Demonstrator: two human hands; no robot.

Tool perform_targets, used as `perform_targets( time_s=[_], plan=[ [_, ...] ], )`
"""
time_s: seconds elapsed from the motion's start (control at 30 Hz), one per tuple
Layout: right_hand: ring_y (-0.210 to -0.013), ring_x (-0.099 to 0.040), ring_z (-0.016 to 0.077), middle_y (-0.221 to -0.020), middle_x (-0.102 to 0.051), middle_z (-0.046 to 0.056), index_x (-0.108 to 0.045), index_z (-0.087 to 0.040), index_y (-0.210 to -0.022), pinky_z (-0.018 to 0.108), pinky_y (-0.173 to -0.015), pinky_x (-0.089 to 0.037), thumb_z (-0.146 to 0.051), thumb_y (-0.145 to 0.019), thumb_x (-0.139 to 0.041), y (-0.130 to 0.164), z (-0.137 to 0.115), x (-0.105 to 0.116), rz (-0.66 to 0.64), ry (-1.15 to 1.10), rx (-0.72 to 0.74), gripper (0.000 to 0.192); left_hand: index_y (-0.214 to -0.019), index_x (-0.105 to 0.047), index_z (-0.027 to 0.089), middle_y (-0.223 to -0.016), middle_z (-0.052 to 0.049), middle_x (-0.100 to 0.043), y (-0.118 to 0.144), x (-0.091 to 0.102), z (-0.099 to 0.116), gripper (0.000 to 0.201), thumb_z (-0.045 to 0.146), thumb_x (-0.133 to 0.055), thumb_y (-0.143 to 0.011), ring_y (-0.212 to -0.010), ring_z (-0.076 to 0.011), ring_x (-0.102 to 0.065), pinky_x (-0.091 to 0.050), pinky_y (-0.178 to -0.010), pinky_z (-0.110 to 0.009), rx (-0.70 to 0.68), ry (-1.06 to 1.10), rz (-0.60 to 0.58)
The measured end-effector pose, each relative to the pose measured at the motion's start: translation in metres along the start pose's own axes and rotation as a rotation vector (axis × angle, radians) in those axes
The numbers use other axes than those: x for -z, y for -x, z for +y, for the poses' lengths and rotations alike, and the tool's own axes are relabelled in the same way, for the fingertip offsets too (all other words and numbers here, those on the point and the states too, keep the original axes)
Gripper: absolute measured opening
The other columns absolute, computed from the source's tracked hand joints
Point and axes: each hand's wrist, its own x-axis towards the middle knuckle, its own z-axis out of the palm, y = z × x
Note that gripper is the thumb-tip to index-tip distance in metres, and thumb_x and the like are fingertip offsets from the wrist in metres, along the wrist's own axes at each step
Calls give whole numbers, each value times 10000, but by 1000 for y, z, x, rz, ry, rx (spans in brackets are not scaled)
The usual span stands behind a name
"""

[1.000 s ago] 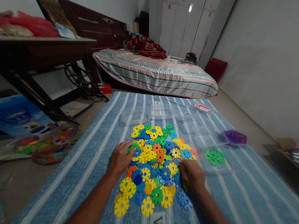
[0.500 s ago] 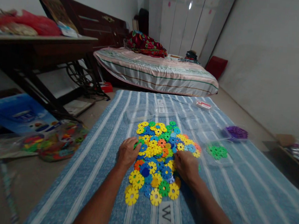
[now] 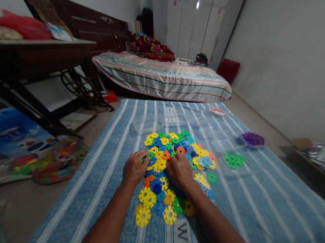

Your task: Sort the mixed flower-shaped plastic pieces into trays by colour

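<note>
A loose pile of notched plastic discs [image 3: 160,165], mostly yellow, blue and green with some orange, lies on a bench covered by a blue striped cloth [image 3: 97,191]. The left hand [image 3: 135,168] is at the left edge of the pile, thumb and fingers pinching a green disc [image 3: 150,155]. The right hand [image 3: 180,171] is over the middle of the pile, palm down, with its fingers bent toward the discs; their tips are partly hidden, so I cannot tell whether they pinch one. An orange disc [image 3: 180,151] lies in the pile, just beyond the right hand's fingers.

To the right of the pile, a clear tray [image 3: 240,173] holds green pieces [image 3: 233,161]. Farther out on that side of the pile is a group of purple pieces [image 3: 251,140]. Just beyond the pile stands a clear box [image 3: 147,126], and well beyond it to the right is a small box with a red and white label [image 3: 217,112]. Past the bench, behind the pile, is a bed [image 3: 165,77] with a red flowered blanket [image 3: 153,47].
</note>
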Motion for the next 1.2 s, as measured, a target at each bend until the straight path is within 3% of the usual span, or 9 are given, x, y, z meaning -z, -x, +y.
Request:
perform_targets(
  time_s=[0.27,0.7,1.0,1.2],
  plan=[
    [-861,-484,220,-900,-572,68,-640,-204,-865,317,-728,-348,-240,-915,-582,23,-21,14,-49,-7,133,85,-844,-677,202,-1061,-100,-721,0,0,1,292,386,-451,-861,-1039,-243,-647,-485,-973,-390,9,35,10],
    [-900,-528,206,-936,-608,76,-639,-205,-898,316,-812,-397,-230,-929,-487,62,31,26,68,-150,169,158,-837,-680,203,-1075,-93,-720,0,-1,2,280,377,-461,-861,-1048,-238,-643,-478,-982,-390,29,46,8],
    [-1016,-603,239,-1106,-666,122,-589,-176,-1205,353,-865,-480,-329,-938,-504,70,50,24,180,-264,129,318,-857,-688,198,-1101,-93,-712,1,-1,3,281,360,-458,-862,-1070,-234,-637,-471,-1003,-383,37,46,-7],
    [-1063,-612,262,-1179,-654,143,-550,-166,-1282,393,-886,-509,-322,-894,-575,76,56,21,132,-291,79,419,-852,-691,185,-1077,-100,-719,0,-2,3,290,366,-464,-855,-1059,-241,-641,-474,-995,-381,39,55,-2]
  ],
)
